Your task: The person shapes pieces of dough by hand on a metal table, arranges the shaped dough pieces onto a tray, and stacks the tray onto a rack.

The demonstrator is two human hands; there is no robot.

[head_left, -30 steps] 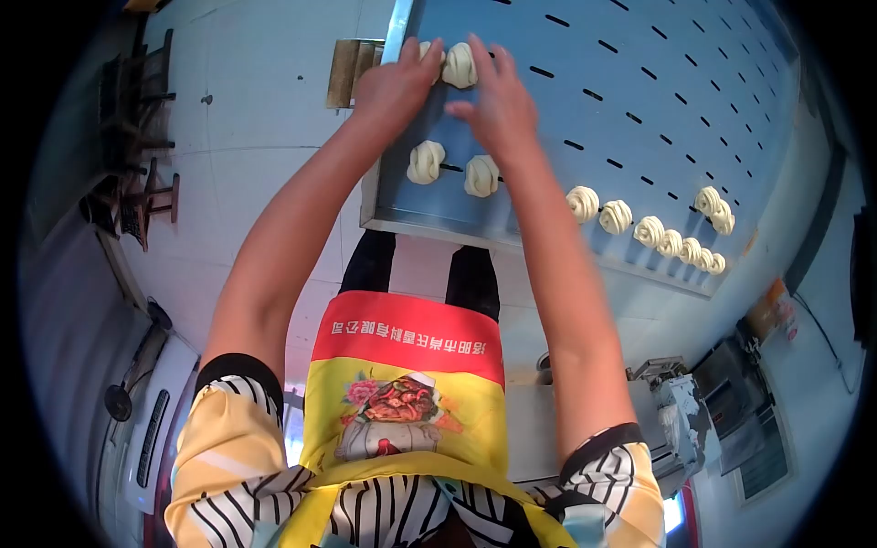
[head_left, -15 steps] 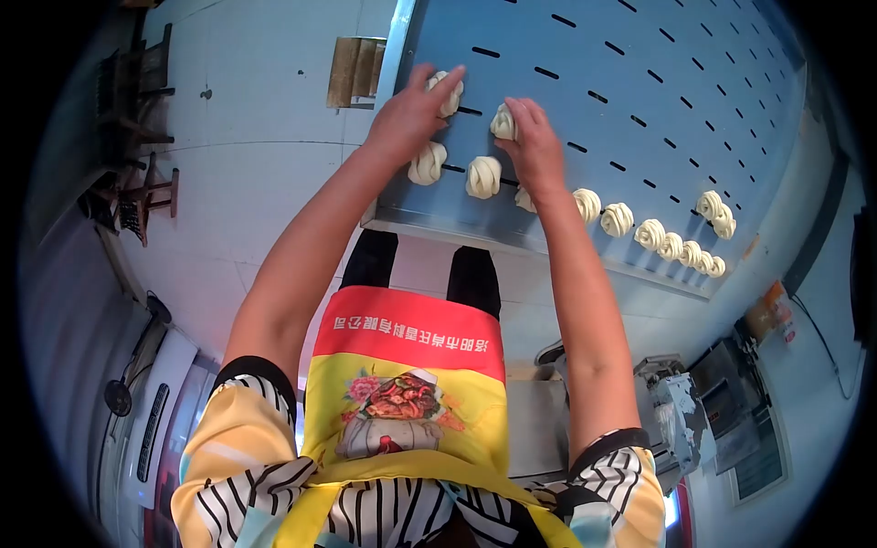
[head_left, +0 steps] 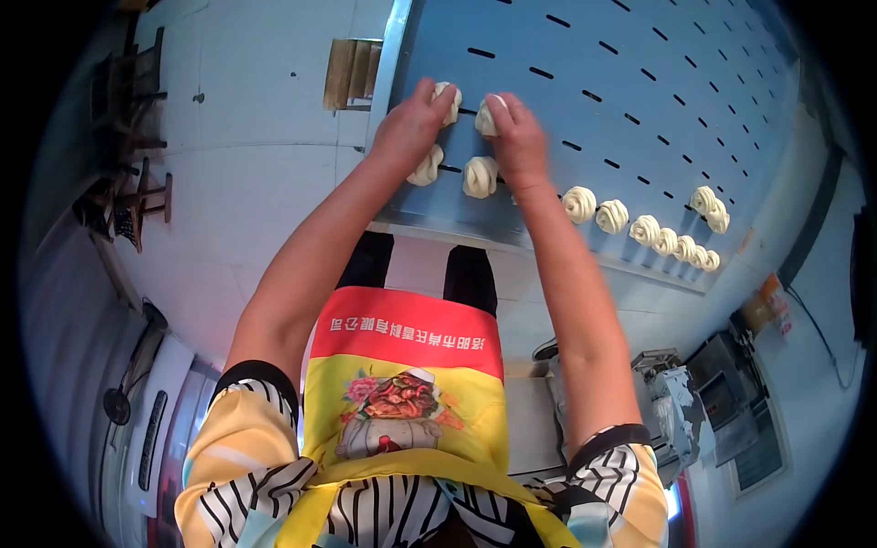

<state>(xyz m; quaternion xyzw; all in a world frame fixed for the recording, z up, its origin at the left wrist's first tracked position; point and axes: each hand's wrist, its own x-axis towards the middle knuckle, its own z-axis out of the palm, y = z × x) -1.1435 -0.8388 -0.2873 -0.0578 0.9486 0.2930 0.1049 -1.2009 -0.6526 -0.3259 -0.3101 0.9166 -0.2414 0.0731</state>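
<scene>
Over the left edge of a blue slotted tray [head_left: 530, 27], my left hand [head_left: 413, 121] has its fingers closed round a twisted dough piece [head_left: 448, 102]. My right hand [head_left: 519, 142] pinches a second dough piece [head_left: 487, 119] just to the right of it. Both pieces are at the tray surface; whether they press on it cannot be told. Nearer me lie two more twists, one [head_left: 426, 169] below my left hand and one [head_left: 480, 177] below my right. A row of several dough twists [head_left: 612, 216] runs along the tray's near edge to the right.
Two dough twists [head_left: 711, 208] touch each other near the tray's right end. A wooden-topped stool [head_left: 351, 73] stands left of the tray. Dark chairs [head_left: 137, 201] are at the far left, and metal equipment [head_left: 671, 402] is at the lower right.
Both hands have come down from the tray's upper left toward me with the dough pieces. In the last half second my right hand moved slightly left, closer to my left hand.
</scene>
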